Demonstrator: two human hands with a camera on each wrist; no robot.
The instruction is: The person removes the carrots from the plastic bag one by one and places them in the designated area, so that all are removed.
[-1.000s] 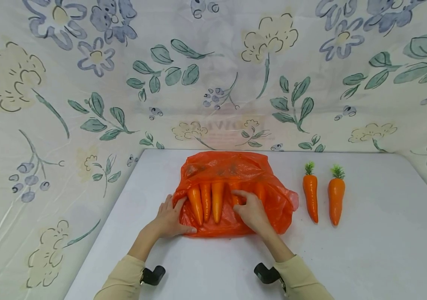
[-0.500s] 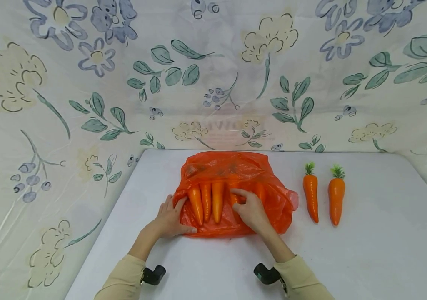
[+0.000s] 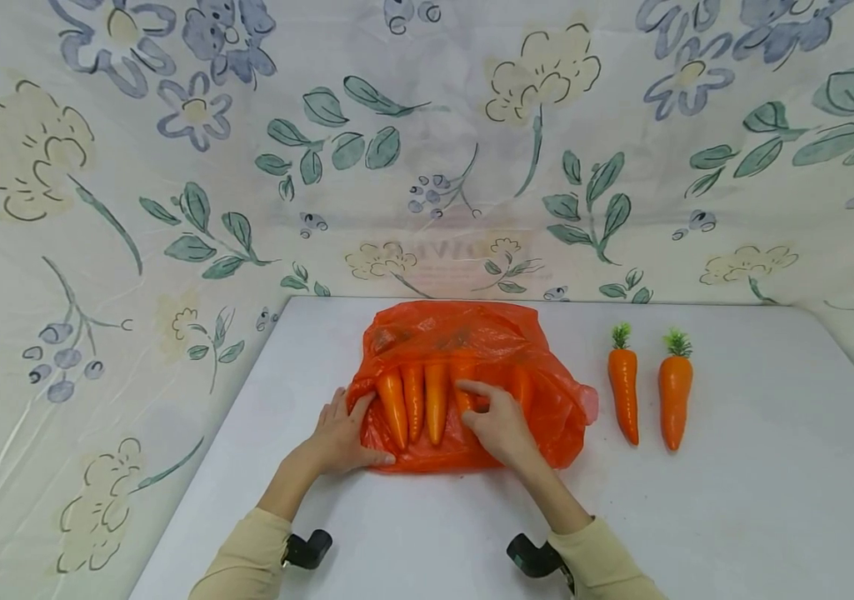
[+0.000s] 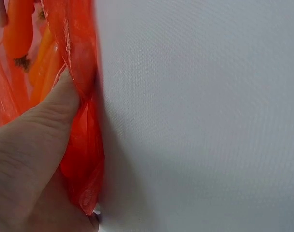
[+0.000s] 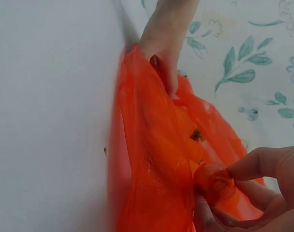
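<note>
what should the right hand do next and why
Probably settle the pinched carrot alongside the three carrots in the red bag: the right hand has it between thumb and finger, just right of that row, and the left hand touches the bag's edge.

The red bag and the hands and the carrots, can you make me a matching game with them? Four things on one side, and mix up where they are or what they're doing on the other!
Things
1. left hand
2. right hand
3. red bag
4. two green-topped carrots

Places and states
A. lying on the white table, to the right of the bag
B. gripping the bag's left end
C. see-through, with carrots inside
D. holding a carrot that is in the bag

Right pairs: 1-B, 2-D, 3-C, 4-A
</note>
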